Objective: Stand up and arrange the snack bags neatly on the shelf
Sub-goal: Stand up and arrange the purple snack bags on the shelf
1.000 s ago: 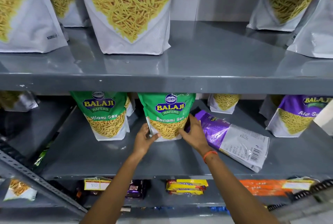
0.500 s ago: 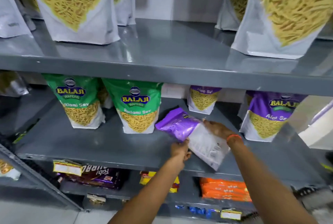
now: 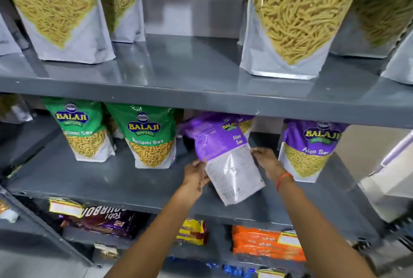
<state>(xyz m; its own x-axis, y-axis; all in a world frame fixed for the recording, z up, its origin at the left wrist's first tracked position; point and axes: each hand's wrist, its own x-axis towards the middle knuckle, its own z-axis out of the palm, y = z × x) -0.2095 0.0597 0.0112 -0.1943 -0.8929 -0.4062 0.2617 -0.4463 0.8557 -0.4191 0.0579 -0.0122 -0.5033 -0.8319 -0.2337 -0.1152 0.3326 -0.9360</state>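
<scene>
A purple Aloo Sev bag is tilted up off the grey middle shelf, its printed back facing me. My left hand grips its lower left edge and my right hand, with an orange wristband, holds its right edge. Two green Ratlami Sev bags stand upright to the left. Another purple Aloo Sev bag stands upright to the right, and one more is partly hidden behind the held bag.
Large sev bags stand on the upper shelf. Below, the bottom shelf holds a dark biscuit pack, yellow packs and orange packs. A slanted metal frame runs at lower left.
Both hands left the green bag, took the purple bag lying flat and have lifted it up towards standing. The view has shifted right and closer.
</scene>
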